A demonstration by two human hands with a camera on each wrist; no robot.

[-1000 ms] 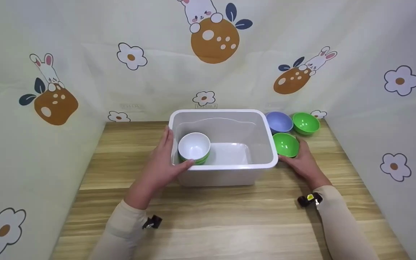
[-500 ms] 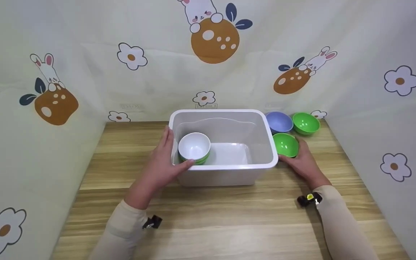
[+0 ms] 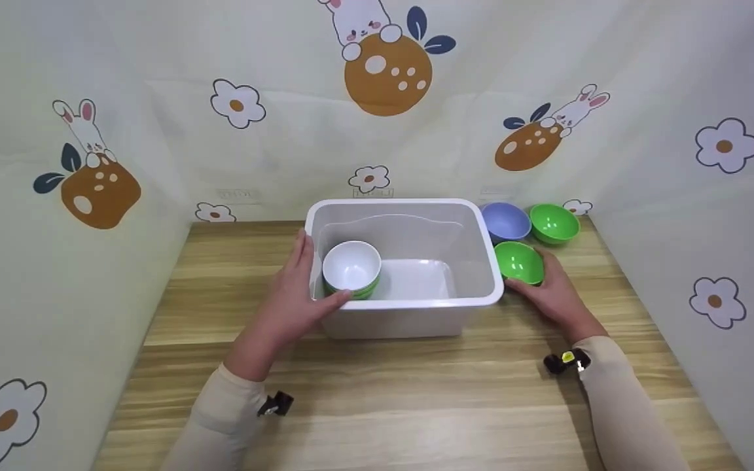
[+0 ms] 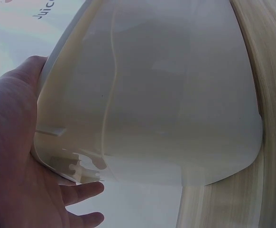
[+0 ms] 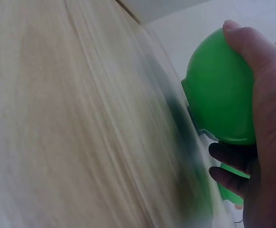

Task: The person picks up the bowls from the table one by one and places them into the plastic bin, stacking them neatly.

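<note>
A white plastic bin (image 3: pixel 410 320) stands on the table. My left hand (image 3: pixel 285 294) grips its front left corner, the thumb hooked over the front rim and the fingers along the left side. Inside, at the left, is a stack of bowls, with a white bowl (image 3: pixel 352 265) on top and green ones under it. Beside the bin's right wall my right hand (image 3: pixel 550 291) holds a green bowl (image 3: pixel 519 263) between thumb and fingers. The right wrist view shows the thumb on this green bowl (image 5: pixel 221 90); whether its base touches the table I cannot tell.
Behind the held bowl, a blue bowl (image 3: pixel 506 221) and another green bowl (image 3: pixel 554 224) stand side by side near the back wall. A printed cloth (image 3: pixel 272 150) hangs round the back and sides of the wooden table (image 3: pixel 403 399).
The right hand and the green bowl in it have shifted very slightly to the right, and the right wrist has moved a little too. The left hand and the bin stay put.
</note>
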